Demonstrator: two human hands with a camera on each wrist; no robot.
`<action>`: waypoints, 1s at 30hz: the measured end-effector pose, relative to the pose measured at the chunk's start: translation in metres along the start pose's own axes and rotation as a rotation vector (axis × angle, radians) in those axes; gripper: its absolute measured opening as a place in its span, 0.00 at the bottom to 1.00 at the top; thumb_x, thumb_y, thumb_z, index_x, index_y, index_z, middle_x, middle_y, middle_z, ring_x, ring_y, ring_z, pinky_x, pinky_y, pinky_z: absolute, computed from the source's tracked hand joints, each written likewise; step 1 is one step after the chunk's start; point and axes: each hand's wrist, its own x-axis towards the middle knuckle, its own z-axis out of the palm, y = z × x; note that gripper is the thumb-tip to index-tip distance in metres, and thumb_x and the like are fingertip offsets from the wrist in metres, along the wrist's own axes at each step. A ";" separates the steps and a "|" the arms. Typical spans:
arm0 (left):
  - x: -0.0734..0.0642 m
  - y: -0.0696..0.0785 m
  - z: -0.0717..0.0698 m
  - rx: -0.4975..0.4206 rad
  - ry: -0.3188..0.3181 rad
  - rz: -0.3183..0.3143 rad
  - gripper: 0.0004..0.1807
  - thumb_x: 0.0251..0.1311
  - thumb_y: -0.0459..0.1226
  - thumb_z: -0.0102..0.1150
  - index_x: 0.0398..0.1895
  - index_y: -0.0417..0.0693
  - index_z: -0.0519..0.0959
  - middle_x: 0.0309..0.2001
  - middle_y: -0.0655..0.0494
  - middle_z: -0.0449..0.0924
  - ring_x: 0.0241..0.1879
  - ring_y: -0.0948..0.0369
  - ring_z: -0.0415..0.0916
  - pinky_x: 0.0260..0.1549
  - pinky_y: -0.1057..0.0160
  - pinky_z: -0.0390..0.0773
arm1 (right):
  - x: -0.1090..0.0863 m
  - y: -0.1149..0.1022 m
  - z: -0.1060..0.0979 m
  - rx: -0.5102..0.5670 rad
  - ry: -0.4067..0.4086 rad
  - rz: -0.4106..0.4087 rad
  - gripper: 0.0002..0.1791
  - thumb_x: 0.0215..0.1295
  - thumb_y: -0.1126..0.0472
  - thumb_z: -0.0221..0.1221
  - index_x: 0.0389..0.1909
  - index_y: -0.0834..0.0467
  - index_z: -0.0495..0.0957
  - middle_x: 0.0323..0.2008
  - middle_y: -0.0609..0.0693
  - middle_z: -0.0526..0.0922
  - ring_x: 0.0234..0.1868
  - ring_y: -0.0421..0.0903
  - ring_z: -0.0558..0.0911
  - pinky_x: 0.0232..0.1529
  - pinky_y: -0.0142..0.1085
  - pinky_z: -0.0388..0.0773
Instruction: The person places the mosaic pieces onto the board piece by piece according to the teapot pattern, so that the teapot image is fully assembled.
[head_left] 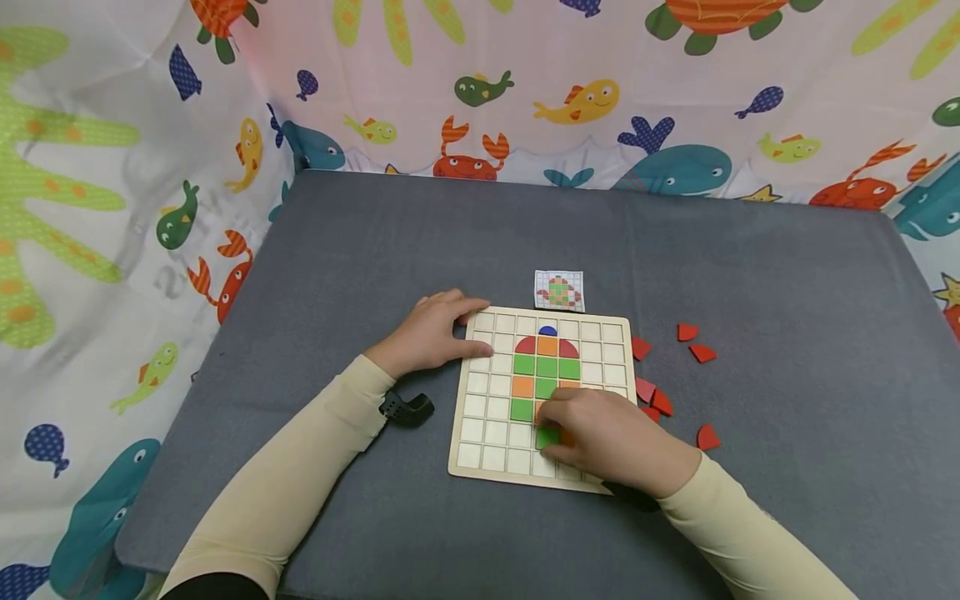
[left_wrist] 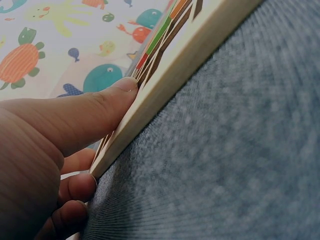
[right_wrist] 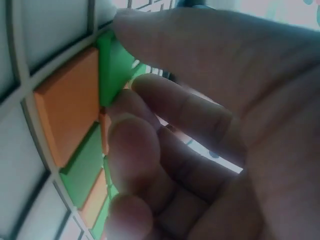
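Note:
A wooden grid board (head_left: 467,455) lies on the grey table, with green and orange square tiles, red quarter-round tiles and a blue half-round tile set in its cells. My left hand (head_left: 431,335) grips its upper left corner, thumb (left_wrist: 120,95) over the rim and the other fingers around the edge. Low in the tile pattern, my right hand (head_left: 618,437) pinches a green square tile (right_wrist: 111,67) between thumb and fingers. That tile stands tilted at its cell, beside an orange tile (right_wrist: 70,107) lying in the grid. The right hand hides part of the board's lower right in the head view.
A small printed pattern card (head_left: 558,291) lies just beyond the board's far edge. Several loose red quarter-round pieces (head_left: 707,437) are scattered to the right of the board. A curtain with sea animals (head_left: 555,142) hangs along the table's far and left edges.

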 end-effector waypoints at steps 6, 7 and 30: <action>0.000 0.001 -0.001 -0.001 -0.007 -0.005 0.42 0.59 0.61 0.74 0.74 0.53 0.76 0.37 0.57 0.70 0.36 0.58 0.64 0.45 0.53 0.58 | 0.000 0.002 0.005 0.000 0.006 -0.008 0.11 0.57 0.58 0.79 0.38 0.49 0.88 0.36 0.39 0.81 0.36 0.35 0.77 0.37 0.34 0.80; 0.000 0.001 -0.001 -0.002 -0.007 -0.006 0.42 0.59 0.60 0.74 0.74 0.53 0.76 0.37 0.57 0.70 0.36 0.58 0.64 0.45 0.54 0.58 | 0.000 0.002 0.005 -0.006 0.011 -0.008 0.11 0.56 0.58 0.79 0.39 0.49 0.88 0.36 0.39 0.81 0.36 0.35 0.78 0.36 0.34 0.80; 0.000 0.001 -0.003 -0.009 -0.018 0.004 0.42 0.60 0.59 0.74 0.74 0.52 0.76 0.37 0.57 0.69 0.36 0.58 0.63 0.46 0.53 0.58 | -0.022 0.017 -0.016 0.045 0.028 0.093 0.10 0.59 0.58 0.77 0.40 0.51 0.89 0.35 0.37 0.81 0.31 0.31 0.75 0.33 0.30 0.76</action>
